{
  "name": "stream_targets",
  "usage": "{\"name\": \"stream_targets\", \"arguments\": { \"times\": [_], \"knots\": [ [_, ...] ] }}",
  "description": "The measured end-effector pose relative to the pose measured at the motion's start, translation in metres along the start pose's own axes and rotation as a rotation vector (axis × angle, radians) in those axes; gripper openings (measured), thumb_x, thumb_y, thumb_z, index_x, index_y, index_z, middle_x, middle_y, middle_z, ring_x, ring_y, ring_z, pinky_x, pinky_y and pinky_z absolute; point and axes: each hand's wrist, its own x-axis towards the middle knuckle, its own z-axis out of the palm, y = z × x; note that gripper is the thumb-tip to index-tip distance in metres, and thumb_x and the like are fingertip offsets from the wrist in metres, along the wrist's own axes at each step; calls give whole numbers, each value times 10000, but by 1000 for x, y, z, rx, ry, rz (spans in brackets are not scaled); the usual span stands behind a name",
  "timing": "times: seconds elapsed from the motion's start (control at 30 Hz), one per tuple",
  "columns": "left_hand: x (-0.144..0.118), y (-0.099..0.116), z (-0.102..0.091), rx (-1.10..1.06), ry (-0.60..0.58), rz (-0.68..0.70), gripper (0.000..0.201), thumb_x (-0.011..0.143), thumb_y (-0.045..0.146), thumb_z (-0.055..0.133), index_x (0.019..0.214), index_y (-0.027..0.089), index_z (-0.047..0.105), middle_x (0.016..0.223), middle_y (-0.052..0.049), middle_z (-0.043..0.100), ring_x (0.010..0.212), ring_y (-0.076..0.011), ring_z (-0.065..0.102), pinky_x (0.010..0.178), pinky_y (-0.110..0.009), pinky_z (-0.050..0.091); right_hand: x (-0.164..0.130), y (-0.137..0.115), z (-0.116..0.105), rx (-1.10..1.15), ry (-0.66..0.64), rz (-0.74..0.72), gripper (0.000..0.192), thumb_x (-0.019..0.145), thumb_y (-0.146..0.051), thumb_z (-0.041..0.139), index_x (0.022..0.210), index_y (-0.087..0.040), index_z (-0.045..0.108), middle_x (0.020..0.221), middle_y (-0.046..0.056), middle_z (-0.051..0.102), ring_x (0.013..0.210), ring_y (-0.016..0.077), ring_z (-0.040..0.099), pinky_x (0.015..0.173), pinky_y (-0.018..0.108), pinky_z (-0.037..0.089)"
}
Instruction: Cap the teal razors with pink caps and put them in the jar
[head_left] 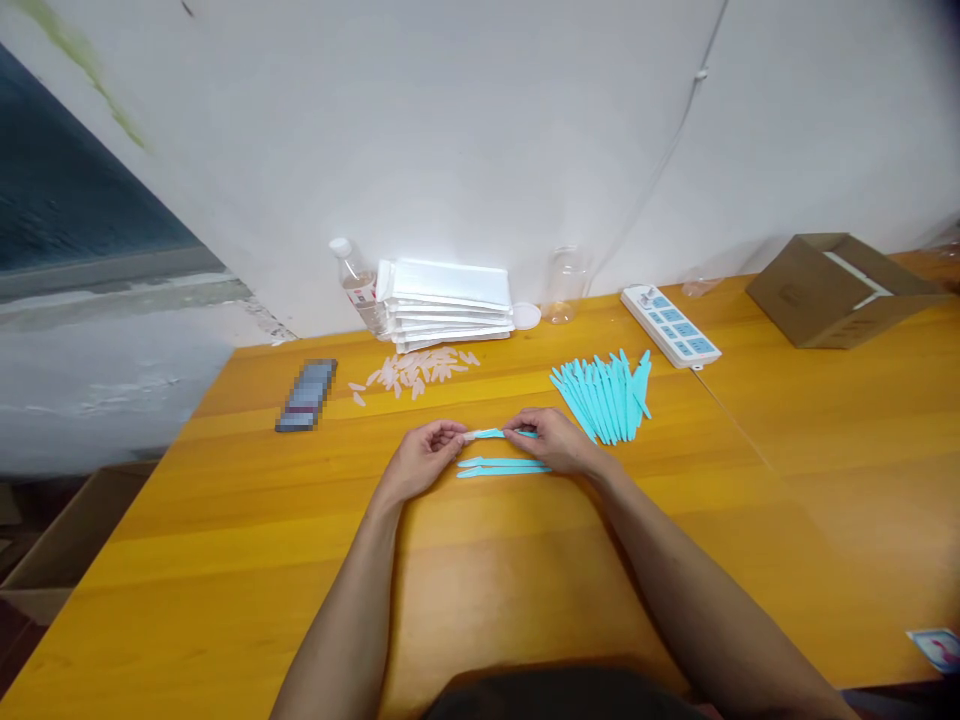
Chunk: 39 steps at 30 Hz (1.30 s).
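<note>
My right hand [553,438] pinches the handle of a turquoise eyebrow razor [491,433] held level above the table. In the fingertips of my left hand [426,458] is a small clear plastic cap [470,436], which meets the razor's blade end. How far the cap sits over the blade is too small to tell. Just below my hands, two more turquoise razors [502,467] lie side by side on the table. A heap of loose clear caps [416,370] lies beyond my left hand. Past my right hand is a fanned pile of turquoise razors [609,400].
Along the wall stand a plastic bottle [361,290], a stack of white packets [450,300] and a clear jar [564,285] with a round lid [526,316]. A power strip [670,326] and an open cardboard box [817,295] are at right, a phone [306,395] at left.
</note>
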Motion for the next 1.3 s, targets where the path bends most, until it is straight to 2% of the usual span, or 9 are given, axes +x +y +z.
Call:
{"name": "stream_targets", "arguments": {
  "times": [0.23, 0.37, 0.5, 0.63, 0.73, 0.83, 0.93, 1.1, 1.3],
  "knots": [
    [-3, 4, 2, 300, -9, 64, 316, 909, 421, 600, 1042, 174, 746, 937, -69, 759, 814, -193, 684, 719, -278, 515, 1, -2, 12, -109, -19, -63, 232, 949, -291, 577, 986, -178, 776, 943, 72, 751, 829, 173, 656, 755, 265, 448],
    [-7, 7, -7, 533, -40, 207, 238, 923, 366, 587, 960, 215, 767, 967, -56, 752, 906, -204, 680, 841, -313, 512, -2, -6, 22, -227, -40, -94, 223, 943, -239, 576, 929, -177, 790, 902, 86, 724, 852, 182, 646, 785, 271, 451],
    [-9, 9, 6, 678, -25, 339, 388, 930, 426, 597, 1269, 255, 673, 1301, -84, 664, 1206, -249, 595, 1056, -402, 441, -3, -12, 16, -262, 3, -79, 253, 951, -257, 549, 936, -181, 789, 889, 80, 736, 838, 180, 656, 777, 267, 455],
    [-9, 4, 29, 810, -195, 413, 497, 984, 464, 503, 1466, 343, 478, 1578, -25, 407, 1484, -282, 309, 1210, -533, 227, -7, -5, -18, -381, 310, 208, 295, 941, -330, 530, 951, -174, 781, 963, 104, 762, 838, 210, 677, 787, 302, 468],
    [-10, 1, 36, 863, -266, 418, 460, 1026, 425, 419, 1481, 362, 444, 1595, 1, 370, 1513, -273, 234, 1226, -580, 146, -20, 18, -60, -527, 606, 561, 372, 917, -450, 528, 967, -175, 774, 948, 129, 762, 862, 273, 685, 782, 357, 479],
    [-12, -1, 37, 870, -273, 418, 444, 1041, 376, 382, 1478, 341, 449, 1601, -5, 356, 1512, -267, 234, 1226, -577, 163, -37, 50, -97, -587, 714, 785, 407, 864, -480, 562, 1008, -158, 766, 934, 151, 758, 892, 313, 682, 785, 393, 483],
    [-14, 0, 38, 857, -268, 415, 440, 1039, 362, 389, 1471, 325, 463, 1598, -27, 361, 1505, -267, 253, 1222, -579, 181, -48, 73, -112, -528, 683, 831, 451, 792, -522, 615, 994, -150, 771, 924, 149, 757, 864, 308, 681, 760, 384, 485],
    [-17, 2, 37, 797, -245, 390, 482, 1022, 438, 421, 1481, 298, 458, 1602, -60, 352, 1504, -260, 259, 1232, -544, 191, -45, 82, -107, -489, 571, 814, 401, 749, -495, 627, 952, -182, 776, 866, 104, 755, 829, 278, 680, 708, 338, 464],
    [-12, 2, 2, 684, 44, 343, 494, 979, 472, 506, 1436, 286, 524, 1553, -69, 440, 1451, -241, 380, 1216, -471, 284, -46, 80, -107, -514, 520, 847, 311, 733, -422, 629, 879, -191, 777, 771, 90, 736, 789, 268, 678, 666, 319, 444]
  ]
}}
